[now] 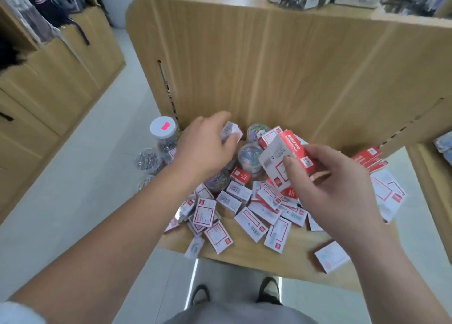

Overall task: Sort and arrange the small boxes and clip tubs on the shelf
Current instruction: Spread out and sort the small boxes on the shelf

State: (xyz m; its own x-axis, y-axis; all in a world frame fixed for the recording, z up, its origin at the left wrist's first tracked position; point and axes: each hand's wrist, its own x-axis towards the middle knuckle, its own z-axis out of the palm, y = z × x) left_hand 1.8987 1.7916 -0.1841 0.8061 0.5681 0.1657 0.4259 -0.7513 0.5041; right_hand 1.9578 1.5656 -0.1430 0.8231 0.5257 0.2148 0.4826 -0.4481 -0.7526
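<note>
R hand [325,177]: fingers curled round a red-and-white box [288,157], thumb on its white face, held tilted above the heap. L hand [203,147]: fingertips pinch a small box [232,131] at approx 11 o'clock of the heap, right over the clip tubs [249,157].

Below both: loose boxes [252,216] scattered flat and overlapping across the shelf [256,255], nothing lined up yet. Tall tub [163,128] w/ white lid at 9-10 o'clock; neat red stack [367,158] at 3 o'clock.

Risks, my read:
- Edge box [194,246] at 7 o'clock hangs over the shelf lip; any forearm sweep prob. knocks it to the floor.
- Another box [331,256] at 5 o'clock sits close to the lip, same issue.
- L wrist is near the tubs; a nudge could roll or tip one.

Writing: white lettering on the held box's red side, too blurred to read. Barcodes and red-framed labels on the white faces, text illegible. Pink sticker [166,126] on the lid, no readable print.
</note>
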